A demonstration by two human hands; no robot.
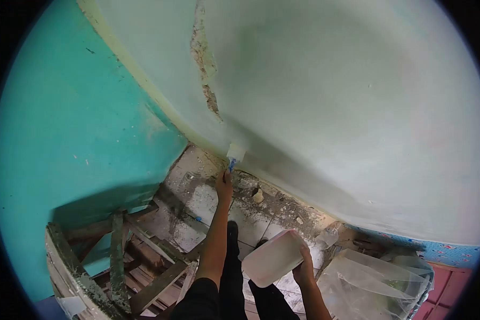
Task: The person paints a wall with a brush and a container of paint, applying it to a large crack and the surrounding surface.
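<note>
My left hand (224, 184) is closed round the blue handle of a paint brush (236, 152), whose pale, wide head is against the lower part of the pale wall (325, 96). Below and to the right, my right hand (304, 268) grips the right edge of a white rectangular tub (273, 258), tilted so that its pale inside shows. Above the brush, a long crack (204, 64) with rough, crumbled edges runs down the wall.
A turquoise wall (90, 117) stands at the left, with a broken wooden frame (117, 261) below it. Debris (258, 196) lies on the tiled floor (248, 221) along the wall. Clear plastic sheeting (373, 282) covers something at lower right, near a pink surface (447, 288).
</note>
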